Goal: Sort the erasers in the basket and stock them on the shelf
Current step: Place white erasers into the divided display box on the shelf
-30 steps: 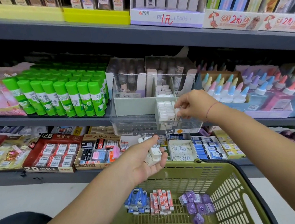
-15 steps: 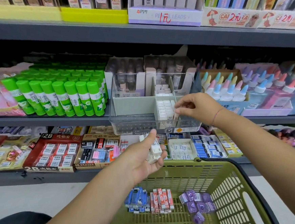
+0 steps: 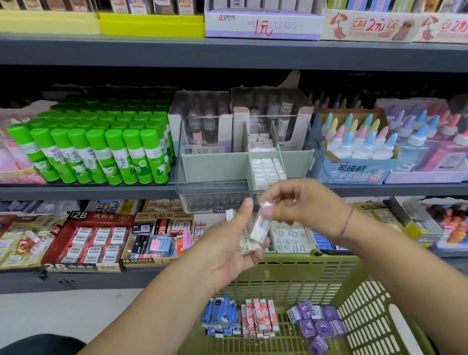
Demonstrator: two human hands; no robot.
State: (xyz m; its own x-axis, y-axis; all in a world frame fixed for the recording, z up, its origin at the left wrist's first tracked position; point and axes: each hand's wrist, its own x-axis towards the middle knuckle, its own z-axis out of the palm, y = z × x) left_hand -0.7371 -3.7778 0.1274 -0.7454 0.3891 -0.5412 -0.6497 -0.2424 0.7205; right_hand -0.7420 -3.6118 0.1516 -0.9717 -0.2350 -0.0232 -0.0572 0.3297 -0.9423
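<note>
My left hand [image 3: 230, 250] is palm up above the green basket's [image 3: 368, 308] far rim and holds a few white erasers [image 3: 245, 245]. My right hand [image 3: 300, 205] sits just above it and pinches the top of one white eraser [image 3: 259, 227] standing in that stack. Behind my hands, on the middle shelf, a clear storage box [image 3: 211, 198] with a pale green divider holds rows of white erasers [image 3: 267, 171]. On the basket floor lie blue erasers [image 3: 220, 316], red-and-white erasers [image 3: 259, 316] and purple erasers [image 3: 315, 322].
Green glue sticks [image 3: 97, 152] stand left of the storage box, pastel-capped glue bottles [image 3: 361, 142] to its right. The lower shelf holds 2B eraser boxes [image 3: 90, 239] and 4B eraser boxes [image 3: 155, 241]. Pencil leads [image 3: 264, 14] sit on the top shelf.
My right hand has left the storage box and come down to my left hand, where it now pinches a white eraser. My left hand has stayed in place.
</note>
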